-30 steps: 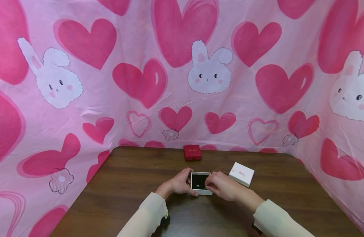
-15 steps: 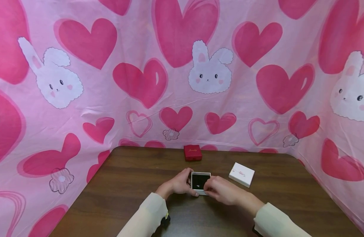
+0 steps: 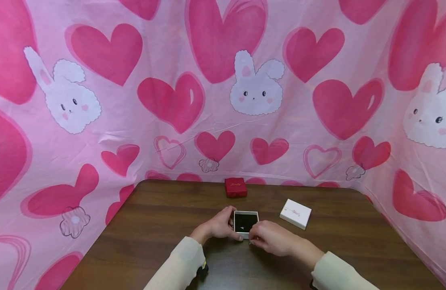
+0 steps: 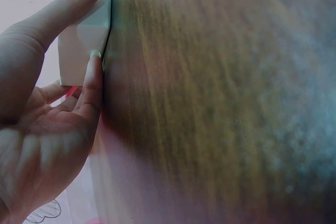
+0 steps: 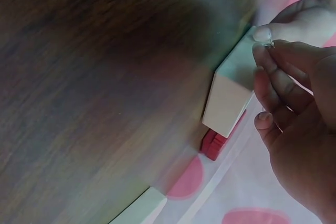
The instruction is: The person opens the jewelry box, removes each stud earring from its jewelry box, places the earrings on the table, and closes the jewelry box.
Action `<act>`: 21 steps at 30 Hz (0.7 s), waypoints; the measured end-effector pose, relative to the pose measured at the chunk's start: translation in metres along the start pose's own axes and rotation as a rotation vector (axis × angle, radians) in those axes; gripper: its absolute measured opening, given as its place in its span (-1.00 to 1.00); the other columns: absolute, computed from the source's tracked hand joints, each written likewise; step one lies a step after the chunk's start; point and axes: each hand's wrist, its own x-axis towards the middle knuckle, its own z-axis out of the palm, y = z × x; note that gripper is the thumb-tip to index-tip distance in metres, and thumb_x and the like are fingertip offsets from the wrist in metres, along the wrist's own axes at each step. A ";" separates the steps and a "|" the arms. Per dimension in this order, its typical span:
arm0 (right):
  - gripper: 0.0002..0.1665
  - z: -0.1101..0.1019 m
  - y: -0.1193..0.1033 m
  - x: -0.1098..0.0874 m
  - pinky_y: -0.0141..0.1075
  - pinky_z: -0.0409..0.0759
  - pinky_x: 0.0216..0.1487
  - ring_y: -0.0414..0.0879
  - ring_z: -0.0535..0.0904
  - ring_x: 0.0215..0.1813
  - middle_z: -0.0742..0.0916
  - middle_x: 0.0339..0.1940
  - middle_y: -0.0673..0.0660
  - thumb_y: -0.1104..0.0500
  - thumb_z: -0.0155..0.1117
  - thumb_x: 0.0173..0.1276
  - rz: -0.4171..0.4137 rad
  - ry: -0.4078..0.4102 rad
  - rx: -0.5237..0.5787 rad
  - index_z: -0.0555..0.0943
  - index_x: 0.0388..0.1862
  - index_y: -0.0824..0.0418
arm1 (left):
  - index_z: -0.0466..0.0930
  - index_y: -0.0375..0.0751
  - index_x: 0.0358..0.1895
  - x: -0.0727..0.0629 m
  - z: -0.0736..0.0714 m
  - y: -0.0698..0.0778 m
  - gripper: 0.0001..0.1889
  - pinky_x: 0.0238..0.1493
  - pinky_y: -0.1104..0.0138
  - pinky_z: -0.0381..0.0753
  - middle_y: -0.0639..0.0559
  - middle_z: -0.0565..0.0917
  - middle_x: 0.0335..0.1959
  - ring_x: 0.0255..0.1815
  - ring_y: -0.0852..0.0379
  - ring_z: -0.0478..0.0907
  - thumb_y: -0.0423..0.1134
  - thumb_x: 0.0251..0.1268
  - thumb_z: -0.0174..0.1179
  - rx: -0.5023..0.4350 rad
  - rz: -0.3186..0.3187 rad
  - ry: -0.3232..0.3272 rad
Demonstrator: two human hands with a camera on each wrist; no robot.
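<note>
In the head view I see a person's left hand gripping an open white box a little below and right of the centre of the frame. The thumb lies along the box's near wall; the other fingers are around its left side, and in the left wrist view one fingertip presses a side wall near the table.

The right hand is at the box's near right corner. From the right wrist camera I make out its thumb and index finger pressed together, pinching a thin shiny piece at the upper right of that frame; its other fingers curl loosely below. The piece is too small for me to name.

Inside the box is a black insert, with a tiny silvery item near its lower left. The right hand hides the box's lower right corner from the head camera, and the left wrist view cuts the box off at its top edge.

Behind, at the middle of the frame, is a red box; to the right lies a flat white box, its pink lettering unreadable to me.
</note>
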 end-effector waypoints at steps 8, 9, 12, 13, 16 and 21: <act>-0.93 0.004 -0.005 -0.001 -0.45 0.54 -0.22 -0.42 0.50 -0.34 0.64 -0.38 -0.25 0.21 0.38 0.41 -0.010 -0.045 0.008 0.72 -0.31 0.06 | 0.35 -0.24 0.16 0.000 0.001 0.000 -0.24 -0.10 0.29 0.53 -0.03 0.44 -0.12 -0.13 0.09 0.44 -0.33 -0.11 0.66 0.008 0.028 0.014; -0.92 0.005 -0.006 -0.001 -0.46 0.53 -0.23 -0.43 0.49 -0.34 0.64 -0.38 -0.25 0.21 0.37 0.41 -0.013 -0.050 0.010 0.71 -0.31 0.06 | 0.35 -0.24 0.16 0.000 0.001 0.000 -0.24 -0.10 0.30 0.53 -0.03 0.44 -0.13 -0.13 0.10 0.44 -0.33 -0.12 0.66 0.009 0.029 0.015; -0.91 0.006 -0.006 -0.001 -0.48 0.52 -0.25 -0.44 0.49 -0.35 0.64 -0.38 -0.26 0.20 0.37 0.42 -0.023 -0.062 0.019 0.71 -0.33 0.05 | 0.35 -0.23 0.15 0.000 0.002 -0.001 -0.24 -0.11 0.31 0.53 -0.02 0.44 -0.13 -0.14 0.11 0.45 -0.33 -0.12 0.66 0.010 0.033 0.018; -0.90 0.007 -0.006 -0.002 -0.49 0.51 -0.25 -0.45 0.49 -0.36 0.64 -0.38 -0.26 0.20 0.36 0.42 -0.022 -0.069 0.029 0.71 -0.33 0.05 | 0.35 -0.23 0.14 0.000 0.002 -0.001 -0.24 -0.11 0.32 0.53 -0.02 0.44 -0.13 -0.15 0.11 0.45 -0.32 -0.12 0.66 0.011 0.034 0.019; -0.90 0.008 -0.006 -0.002 -0.50 0.50 -0.26 -0.45 0.49 -0.37 0.64 -0.39 -0.27 0.21 0.36 0.42 -0.017 -0.086 0.052 0.71 -0.33 0.05 | 0.36 -0.22 0.14 0.000 0.002 -0.001 -0.24 -0.11 0.32 0.53 -0.01 0.44 -0.13 -0.15 0.12 0.45 -0.32 -0.13 0.66 0.012 0.035 0.023; -0.88 0.010 -0.006 -0.002 -0.51 0.48 -0.29 -0.45 0.46 -0.39 0.61 -0.43 -0.30 0.20 0.35 0.43 -0.020 -0.114 0.056 0.69 -0.35 0.03 | 0.35 -0.20 0.14 0.001 0.001 -0.002 -0.24 -0.10 0.32 0.52 -0.01 0.44 -0.13 -0.15 0.11 0.46 -0.32 -0.12 0.66 0.006 0.034 0.019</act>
